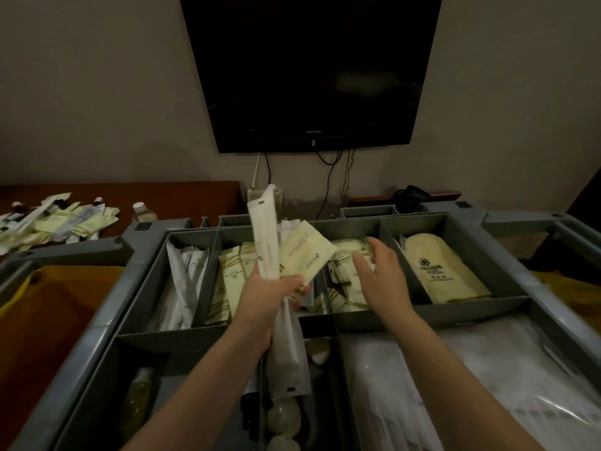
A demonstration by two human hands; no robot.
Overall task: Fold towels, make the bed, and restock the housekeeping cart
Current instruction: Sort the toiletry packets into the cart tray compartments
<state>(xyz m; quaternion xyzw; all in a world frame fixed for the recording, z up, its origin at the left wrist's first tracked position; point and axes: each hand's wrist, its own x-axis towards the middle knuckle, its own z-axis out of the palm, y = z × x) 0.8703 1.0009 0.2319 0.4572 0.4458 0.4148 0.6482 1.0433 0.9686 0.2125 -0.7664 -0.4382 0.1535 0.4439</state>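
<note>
Fingers, left (290,283): curled tight round a mixed bundle. The left hand (270,297) holds it upright over the cart's centre divider.
Bundle: long white sachet (264,232) standing up, pale yellow packet (305,258) fanned sideways, clear pouch (289,356) hanging below the fist. Probably fanned so each kind can be picked off and sorted.
Fingers, right (362,266): nearly straight, loosely spread, holding nothing. The right hand (382,276) hovers over the middle compartment's yellow packets (343,250); contact cannot be told.
Step, judged: restocking the cart, with the stock in hand not yet dropped into slots.
Near row: small bottles (140,398) left, round pale items (283,415) centre, plastic-wrapped goods (487,385) right.
Far row: white sachets (185,278), striped yellow packets (227,284), logo pouch (445,271) in the right-hand compartment.
Cart tray (455,312): grey, with dividers keeping the kinds apart.
In the way: the hanging pouch crosses the centre divider and hides what lies under it.
Desk (182,196): loose pile of sachets and bottles (58,216) beside the cart, likely unsorted supply.
Wall: dark television (309,70), with cables (331,170) hanging beneath.
</note>
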